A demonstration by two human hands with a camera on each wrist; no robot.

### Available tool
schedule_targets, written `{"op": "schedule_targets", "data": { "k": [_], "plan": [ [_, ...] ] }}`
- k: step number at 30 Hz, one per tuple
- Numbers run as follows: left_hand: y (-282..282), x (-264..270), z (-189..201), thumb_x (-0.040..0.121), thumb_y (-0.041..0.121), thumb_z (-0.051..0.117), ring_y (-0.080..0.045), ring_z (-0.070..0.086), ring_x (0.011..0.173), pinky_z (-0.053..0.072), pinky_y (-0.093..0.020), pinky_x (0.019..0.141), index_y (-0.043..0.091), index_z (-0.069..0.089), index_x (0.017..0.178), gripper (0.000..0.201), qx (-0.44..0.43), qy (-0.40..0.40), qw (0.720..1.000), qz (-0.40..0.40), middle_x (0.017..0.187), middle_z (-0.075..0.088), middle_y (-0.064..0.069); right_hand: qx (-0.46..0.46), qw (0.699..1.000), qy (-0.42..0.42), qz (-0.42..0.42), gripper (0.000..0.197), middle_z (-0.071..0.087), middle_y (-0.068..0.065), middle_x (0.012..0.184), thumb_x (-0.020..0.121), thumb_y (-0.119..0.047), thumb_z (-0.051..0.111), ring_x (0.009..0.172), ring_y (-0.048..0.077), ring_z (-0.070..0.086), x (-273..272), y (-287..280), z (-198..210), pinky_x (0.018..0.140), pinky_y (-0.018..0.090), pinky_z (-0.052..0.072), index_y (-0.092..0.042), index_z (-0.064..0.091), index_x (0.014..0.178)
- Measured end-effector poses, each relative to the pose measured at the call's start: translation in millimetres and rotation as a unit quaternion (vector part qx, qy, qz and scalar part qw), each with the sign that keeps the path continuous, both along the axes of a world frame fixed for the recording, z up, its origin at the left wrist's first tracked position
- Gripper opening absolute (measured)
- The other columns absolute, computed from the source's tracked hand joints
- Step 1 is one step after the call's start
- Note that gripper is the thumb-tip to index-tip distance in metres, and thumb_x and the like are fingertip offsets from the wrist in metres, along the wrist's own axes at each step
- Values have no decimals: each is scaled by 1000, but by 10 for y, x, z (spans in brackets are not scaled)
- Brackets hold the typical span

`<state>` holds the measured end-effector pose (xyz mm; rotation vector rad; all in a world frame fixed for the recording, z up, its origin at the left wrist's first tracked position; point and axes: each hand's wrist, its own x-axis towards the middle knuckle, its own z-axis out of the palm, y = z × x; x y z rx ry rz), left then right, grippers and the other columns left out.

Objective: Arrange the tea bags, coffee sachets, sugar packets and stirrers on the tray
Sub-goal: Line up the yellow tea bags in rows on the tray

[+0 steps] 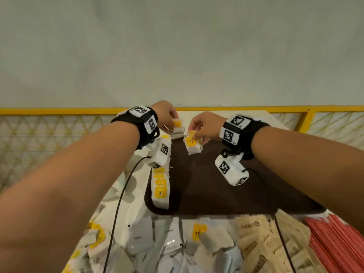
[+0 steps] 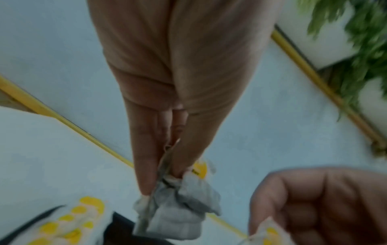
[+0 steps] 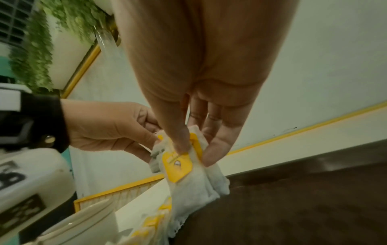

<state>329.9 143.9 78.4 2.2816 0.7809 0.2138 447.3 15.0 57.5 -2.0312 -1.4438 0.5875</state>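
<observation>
A dark brown tray (image 1: 226, 190) lies on the white table. A row of white tea bags with yellow tags (image 1: 160, 186) runs along its left edge. Above the tray's far left corner my left hand (image 1: 167, 118) pinches a small bunch of tea bags (image 1: 177, 129), also seen as a grey clump of tea bags (image 2: 178, 207) between its fingers (image 2: 144, 165). My right hand (image 1: 202, 129) pinches other tea bags (image 1: 192, 143) just to the right; its thumb presses a yellow tag (image 3: 178, 165) on the white tea bags (image 3: 194, 185) above the tray (image 3: 293, 207).
Near me lie loose tea bags (image 1: 214, 239), white sachets (image 1: 157, 237), brown sugar packets (image 1: 262, 245) and red stirrers (image 1: 338, 243). A yellow railing (image 1: 59, 111) borders the table's far side. Black cables (image 1: 122, 194) trail from the wrist cameras. A plant (image 3: 41, 41) stands at left.
</observation>
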Motion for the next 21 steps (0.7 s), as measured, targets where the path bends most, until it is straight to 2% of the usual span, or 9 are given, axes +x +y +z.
{"op": "schedule_targets", "data": {
  "k": [2, 5, 7, 9, 10, 12, 16, 18, 21],
  "plan": [
    [135, 136, -75, 81, -13, 62, -33, 67, 78, 59, -45, 76, 2, 63, 88, 17, 19, 30, 999, -9, 89, 64, -19, -12, 1000, -16, 7, 17, 61, 3, 80, 81, 5, 66, 77, 26, 66, 42, 158, -31, 73, 42, 60, -10, 65, 90],
    [308, 301, -178, 84, -2, 66, -32, 70, 83, 58, -44, 80, 4, 66, 86, 7, 31, 50, 998, -14, 93, 69, -21, -32, 999, -32, 12, 17, 63, 5, 84, 82, 3, 66, 75, 26, 67, 105, 362, -70, 77, 41, 59, -9, 65, 93],
    [402, 394, -230, 85, 0, 67, -31, 70, 86, 58, -43, 82, 6, 66, 84, 5, 26, 58, 998, -19, 94, 70, -21, -42, 998, -37, 19, 17, 63, 6, 85, 82, 2, 67, 68, 22, 66, 128, 467, -105, 70, 33, 60, -10, 64, 94],
    [482, 470, -280, 84, 0, 68, -27, 70, 80, 59, -38, 78, 8, 65, 80, 10, 28, 77, 996, -29, 93, 69, -19, -49, 998, -39, 29, 16, 62, 3, 81, 82, 1, 66, 60, 14, 63, 144, 543, -152, 60, 22, 57, -14, 64, 88],
    [516, 501, -305, 83, -1, 68, -24, 69, 76, 59, -35, 75, 10, 64, 77, 13, 28, 89, 995, -38, 92, 69, -18, -51, 998, -36, 33, 18, 62, 1, 79, 82, 1, 65, 60, 13, 62, 145, 572, -174, 59, 21, 56, -16, 63, 84],
    [573, 545, -362, 82, -4, 68, -24, 69, 76, 59, -35, 77, 11, 63, 75, 17, 18, 115, 992, -55, 93, 69, -19, -54, 998, -17, 40, 21, 62, 0, 81, 83, 1, 65, 66, 16, 65, 141, 620, -228, 69, 27, 59, -20, 63, 79],
    [656, 584, -449, 81, -5, 66, -21, 67, 74, 58, -30, 76, 6, 66, 85, 12, 25, 144, 986, -84, 85, 68, -13, -48, 997, -4, 55, 15, 65, 5, 93, 83, -2, 66, 83, 26, 69, 138, 710, -361, 78, 37, 59, -12, 66, 93],
    [692, 585, -482, 80, -4, 69, -24, 68, 78, 59, -32, 78, 6, 67, 90, 15, 33, 153, 983, -93, 88, 68, -13, -49, 997, 13, 61, 13, 65, 5, 92, 83, -4, 68, 86, 26, 69, 153, 727, -404, 78, 38, 59, -11, 66, 94],
    [761, 580, -483, 79, -5, 70, -19, 67, 77, 59, -27, 73, 10, 66, 93, 21, 38, 152, 984, -90, 93, 69, -9, -24, 999, 35, 13, 5, 68, 9, 92, 87, -20, 68, 82, 21, 68, 259, 754, -394, 66, 28, 59, -17, 66, 84]
  ]
}}
